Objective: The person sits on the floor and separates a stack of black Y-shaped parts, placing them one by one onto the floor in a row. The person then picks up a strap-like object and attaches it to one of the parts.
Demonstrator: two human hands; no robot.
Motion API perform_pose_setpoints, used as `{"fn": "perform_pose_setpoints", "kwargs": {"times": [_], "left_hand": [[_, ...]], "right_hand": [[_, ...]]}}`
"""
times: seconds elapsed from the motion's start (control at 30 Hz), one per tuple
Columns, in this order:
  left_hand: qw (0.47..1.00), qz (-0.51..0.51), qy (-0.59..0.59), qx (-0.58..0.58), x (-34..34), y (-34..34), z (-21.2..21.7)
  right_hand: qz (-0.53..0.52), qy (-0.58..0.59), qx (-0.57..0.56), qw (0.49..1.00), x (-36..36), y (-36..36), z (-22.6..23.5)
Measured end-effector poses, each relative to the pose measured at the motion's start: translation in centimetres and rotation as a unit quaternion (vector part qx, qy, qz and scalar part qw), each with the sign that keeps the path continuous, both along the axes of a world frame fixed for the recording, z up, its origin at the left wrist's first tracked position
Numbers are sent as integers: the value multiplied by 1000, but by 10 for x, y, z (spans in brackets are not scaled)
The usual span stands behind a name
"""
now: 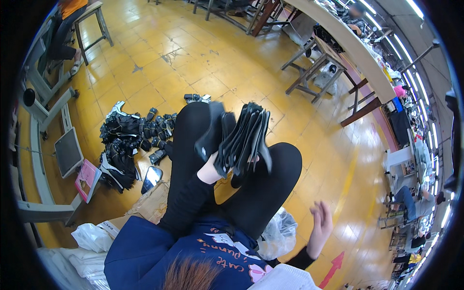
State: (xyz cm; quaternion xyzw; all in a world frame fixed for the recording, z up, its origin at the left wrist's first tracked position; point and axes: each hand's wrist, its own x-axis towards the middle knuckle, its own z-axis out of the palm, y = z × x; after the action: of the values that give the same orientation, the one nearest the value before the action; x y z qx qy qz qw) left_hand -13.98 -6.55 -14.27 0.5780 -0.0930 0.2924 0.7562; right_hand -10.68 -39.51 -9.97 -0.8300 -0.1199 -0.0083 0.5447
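My left hand [210, 170] is closed around a thick stack of dark, flat, curved pieces [245, 135] that look like cut fabric. The stack is held above my knees, its pieces standing on edge and fanned apart at the top. Most of my left fingers are hidden behind it. Off to the right, beyond my thigh, my right hand [320, 226] is raised in the air with its fingers apart and nothing in it. On the floor to the left lies a pile of black bundled pieces [123, 130], some with white edges. A smaller bundle [197, 98] lies beyond my knee.
A phone [152, 179] lies by the pile, near flattened cardboard [150, 202]. Clear plastic bags [279, 234] sit beside me. At left stands a grey machine frame with a pedal [69, 151] and a pink booklet [88, 180]. Wooden stools [321, 65] and a long table [355, 43] stand far right.
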Motion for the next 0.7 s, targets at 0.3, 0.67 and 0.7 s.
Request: {"fn": "perform_pose_setpoints", "kwargs": {"times": [0.3,0.67,0.7], "left_hand": [[973,-97,62,-202,-36,-2,0],[944,-125,97,-289,-47,-9,-2],[942,-128,97,-294,-46,-9,-1]], "right_hand": [[277,97,182,939,27,168,43],[249,70,237,936,16,191,28],[237,59,219,945,15,191,27]]}}
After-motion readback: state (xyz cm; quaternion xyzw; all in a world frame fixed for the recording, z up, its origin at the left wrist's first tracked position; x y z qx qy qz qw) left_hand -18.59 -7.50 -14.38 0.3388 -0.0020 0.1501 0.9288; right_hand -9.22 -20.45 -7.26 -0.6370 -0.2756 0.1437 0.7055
